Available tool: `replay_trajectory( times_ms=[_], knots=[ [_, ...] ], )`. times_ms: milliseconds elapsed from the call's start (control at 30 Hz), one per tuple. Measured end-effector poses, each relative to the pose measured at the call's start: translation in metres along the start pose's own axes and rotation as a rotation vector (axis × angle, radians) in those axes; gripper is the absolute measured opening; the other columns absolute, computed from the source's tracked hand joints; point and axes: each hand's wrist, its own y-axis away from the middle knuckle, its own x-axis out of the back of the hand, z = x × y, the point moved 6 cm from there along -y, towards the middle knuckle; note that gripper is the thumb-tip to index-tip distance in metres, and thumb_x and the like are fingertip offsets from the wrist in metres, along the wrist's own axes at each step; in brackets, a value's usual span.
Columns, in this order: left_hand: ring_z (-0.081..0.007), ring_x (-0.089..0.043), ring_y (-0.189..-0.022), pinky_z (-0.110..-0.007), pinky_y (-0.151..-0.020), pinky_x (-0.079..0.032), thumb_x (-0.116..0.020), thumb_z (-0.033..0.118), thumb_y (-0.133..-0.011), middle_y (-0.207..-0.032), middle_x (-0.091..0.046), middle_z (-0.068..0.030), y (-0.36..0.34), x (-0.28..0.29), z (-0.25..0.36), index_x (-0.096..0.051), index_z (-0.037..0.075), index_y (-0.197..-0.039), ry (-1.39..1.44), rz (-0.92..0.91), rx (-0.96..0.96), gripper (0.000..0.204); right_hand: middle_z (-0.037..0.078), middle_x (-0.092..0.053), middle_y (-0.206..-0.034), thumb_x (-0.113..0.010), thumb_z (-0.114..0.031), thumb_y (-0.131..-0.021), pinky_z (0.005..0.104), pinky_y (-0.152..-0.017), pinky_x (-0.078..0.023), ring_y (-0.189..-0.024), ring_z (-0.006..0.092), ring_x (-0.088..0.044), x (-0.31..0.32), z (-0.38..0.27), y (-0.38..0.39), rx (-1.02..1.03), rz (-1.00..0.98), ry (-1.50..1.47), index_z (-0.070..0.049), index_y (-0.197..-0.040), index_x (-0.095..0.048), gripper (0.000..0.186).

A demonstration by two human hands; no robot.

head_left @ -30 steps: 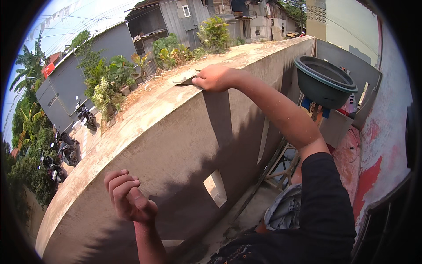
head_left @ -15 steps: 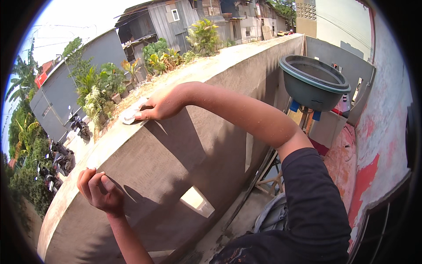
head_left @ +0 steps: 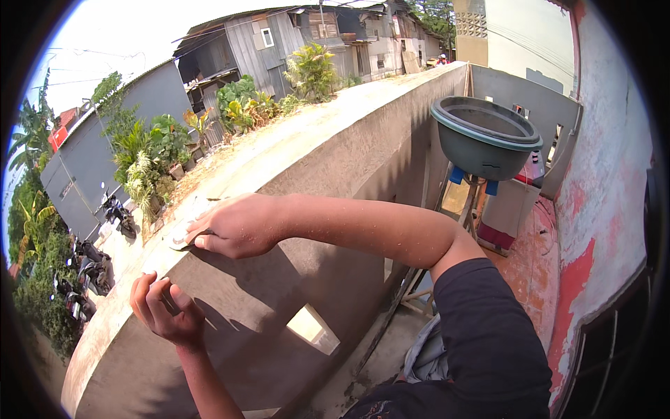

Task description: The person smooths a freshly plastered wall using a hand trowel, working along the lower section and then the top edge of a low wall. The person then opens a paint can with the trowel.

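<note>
My right hand [head_left: 241, 227] presses down on the sunlit top of a curved cement wall [head_left: 377, 129]. Its fingers close over a flat whitish pad [head_left: 180, 237]; glare and the hand hide much of it, so its exact kind is unclear. Lower down and to the left, my left hand [head_left: 169, 309] is held up beside the wall's upper edge. The fingers are loosely bent with a gap to the thumb, and nothing shows in the palm. Both hands cast shadows on the wall's grey inner face.
A dark green basin [head_left: 485, 140] stands raised on a support at the right. Near the wall's foot lies grey cloth [head_left: 427, 356]. A small opening [head_left: 313, 328] pierces the wall. Beyond are plants [head_left: 143, 167] and parked motorbikes [head_left: 91, 269]. A peeling painted wall [head_left: 593, 181] bounds the right.
My right hand has moved nearer and a little left along the wall top with the pad. My left hand has shifted slightly right and down. The view has tilted slightly.
</note>
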Motion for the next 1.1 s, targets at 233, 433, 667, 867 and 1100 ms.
replay_trajectory(
  times_ms=[233, 433, 667, 867, 1100],
  knots=[
    [-0.0356, -0.061, -0.105, -0.047, -0.097, -0.047, -0.061, 0.016, -0.091, -0.108, -0.065, -0.0177, -0.001, 0.002, -0.001, -0.063, 0.001, -0.097, 0.053, -0.002, 0.004, 0.016, 0.023, -0.069, -0.124, -0.035, -0.041, -0.108, 0.0424, -0.105, -0.048, -0.116, 0.0356, -0.066, 0.002, 0.070, 0.015, -0.565, 0.027, -0.045, 0.002, -0.130, -0.064, 0.056],
    [-0.0344, -0.061, -0.104, -0.047, -0.095, -0.047, -0.063, 0.017, -0.089, -0.108, -0.066, -0.0165, -0.001, 0.006, -0.002, -0.063, 0.003, -0.099, 0.092, -0.016, -0.025, 0.017, 0.024, -0.072, -0.100, -0.038, -0.039, -0.106, 0.0477, -0.091, -0.053, -0.099, 0.0393, -0.069, -0.020, 0.026, 0.014, -0.341, 0.278, 0.162, 0.000, -0.105, -0.072, 0.051],
    [-0.0337, -0.061, -0.105, -0.046, -0.098, -0.044, -0.066, 0.021, -0.088, -0.111, -0.066, -0.0142, 0.000, 0.009, -0.003, -0.063, 0.006, -0.104, 0.068, -0.015, -0.005, 0.022, 0.026, -0.070, -0.093, -0.044, -0.036, -0.104, 0.0478, -0.084, -0.052, -0.089, 0.0427, -0.068, -0.027, -0.048, 0.012, -0.047, 0.524, 0.183, -0.003, -0.103, -0.071, 0.043],
    [-0.0323, -0.061, -0.108, -0.046, -0.100, -0.043, -0.068, 0.020, -0.085, -0.113, -0.065, -0.0126, -0.002, 0.010, -0.003, -0.064, 0.007, -0.102, 0.080, -0.076, -0.036, 0.022, 0.028, -0.069, -0.086, -0.040, -0.041, -0.107, 0.0525, -0.084, -0.053, -0.090, 0.0454, -0.068, 0.004, 0.042, 0.045, -0.537, 0.354, 0.401, 0.004, -0.098, -0.069, 0.054],
    [-0.0314, -0.061, -0.110, -0.046, -0.102, -0.042, -0.068, 0.021, -0.084, -0.113, -0.065, -0.0109, -0.002, 0.013, -0.003, -0.065, 0.009, -0.101, 0.070, -0.090, -0.022, 0.021, 0.024, -0.071, -0.107, -0.040, -0.040, -0.107, 0.0499, -0.096, -0.050, -0.108, 0.0406, -0.066, -0.035, 0.045, 0.012, -0.440, 0.178, 0.157, 0.000, -0.109, -0.068, 0.049]
  ],
)
